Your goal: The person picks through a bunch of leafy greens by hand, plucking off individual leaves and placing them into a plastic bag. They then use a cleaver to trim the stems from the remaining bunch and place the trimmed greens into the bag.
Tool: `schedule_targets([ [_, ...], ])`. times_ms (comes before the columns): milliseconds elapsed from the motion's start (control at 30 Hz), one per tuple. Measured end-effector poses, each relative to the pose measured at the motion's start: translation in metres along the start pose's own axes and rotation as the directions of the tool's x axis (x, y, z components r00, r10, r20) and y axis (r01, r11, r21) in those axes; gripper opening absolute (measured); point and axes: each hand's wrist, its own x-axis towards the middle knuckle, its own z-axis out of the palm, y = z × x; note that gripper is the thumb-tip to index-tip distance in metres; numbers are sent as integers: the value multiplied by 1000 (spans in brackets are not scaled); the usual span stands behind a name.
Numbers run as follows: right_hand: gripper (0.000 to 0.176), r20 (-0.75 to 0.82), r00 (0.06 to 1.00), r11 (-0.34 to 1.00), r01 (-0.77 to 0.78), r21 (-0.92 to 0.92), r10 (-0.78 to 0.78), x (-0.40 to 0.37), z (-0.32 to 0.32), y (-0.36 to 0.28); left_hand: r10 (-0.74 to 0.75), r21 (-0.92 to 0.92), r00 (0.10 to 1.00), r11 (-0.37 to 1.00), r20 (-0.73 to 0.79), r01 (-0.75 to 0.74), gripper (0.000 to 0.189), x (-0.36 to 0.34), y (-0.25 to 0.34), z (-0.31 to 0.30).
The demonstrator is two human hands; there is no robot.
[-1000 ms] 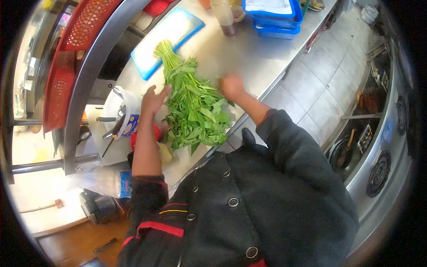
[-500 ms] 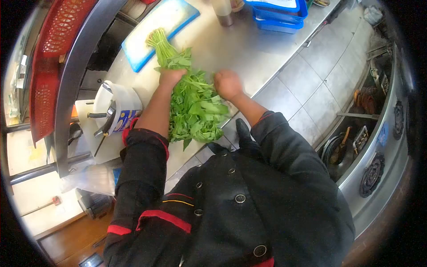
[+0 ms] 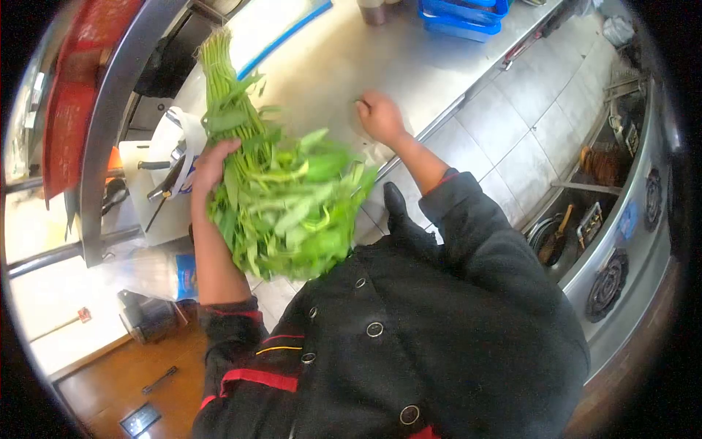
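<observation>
- Nearest is the person's black cloth jacket with red trim and round buttons [image 3: 461, 314], its sleeves ending at the forearms.
- The large bundle of bright green, long-stemmed leaves [image 3: 292, 194] lies slantwise in front of the jacket, leafy end nearest the body and reaching past the counter's near edge; the pale green cut stems point away, up to the left. Its leaves are partly blurred.
- The left hand [image 3: 212, 162] grasps this bundle at its left side, about where stems give way to leaves.
- The right hand [image 3: 380, 117] is clenched in a loose fist, apart from the bundle, above the shiny stainless-steel counter [image 3: 322, 88]; I cannot tell whether anything small is inside it.
- Just beside the left hand, on its outer side, stands the round white plastic bucket [image 3: 196, 135], with dark-handled tools [image 3: 153, 165] in it.
- Beyond the bundle is the white rectangular cutting board with a blue edge [image 3: 285, 38], the stems passing near its corner.
- Farther along the counter are a bottle with dark liquid [image 3: 372, 13], cut off by the picture's border, and stacked blue plastic containers [image 3: 464, 28].
- Off to the right, past the pale grey floor tiles [image 3: 504, 150], runs a silver metal stove [image 3: 635, 227].
</observation>
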Motion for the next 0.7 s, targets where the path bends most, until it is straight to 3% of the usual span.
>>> schedule_targets([
  [33,14,-33,999,999,-5,33,6,-4,-4,-2,9,-17,1000,1000,-8,-9,36,-20,-6,0],
  [100,13,-6,998,998,59,-2,-59,-24,-7,-2,200,225,974,959,-105,-173,40,-60,-14,4],
  [133,12,17,995,994,102,-28,-101,-34,-8,-8,203,205,971,963,-126,-175,40,-80,-16,9],
  [200,12,17,987,987,159,-12,-159,-55,-4,-24,210,-121,976,969,-64,-217,55,-118,-19,18],
  [333,14,23,943,943,333,1,-333,-99,26,-56,214,-253,977,944,-17,-211,61,-180,-51,10],
  [400,14,-19,910,910,413,-28,-413,-122,51,-74,228,-221,973,948,-38,-231,64,-216,-66,4],
  [467,14,-103,928,930,343,-133,-357,-143,77,-91,200,-100,978,974,-58,-205,65,-257,-76,-1],
  [533,14,-62,943,929,309,-203,-327,-154,95,-111,144,-123,984,980,-109,-157,68,-293,-92,-6],
  [600,16,253,946,907,279,-315,-203,-162,106,-132,168,-275,978,941,-126,-197,71,-327,-116,-15],
  [700,14,321,913,863,363,-352,-253,-168,122,-138,150,-293,953,929,-263,-227,71,-389,-140,-29],
])
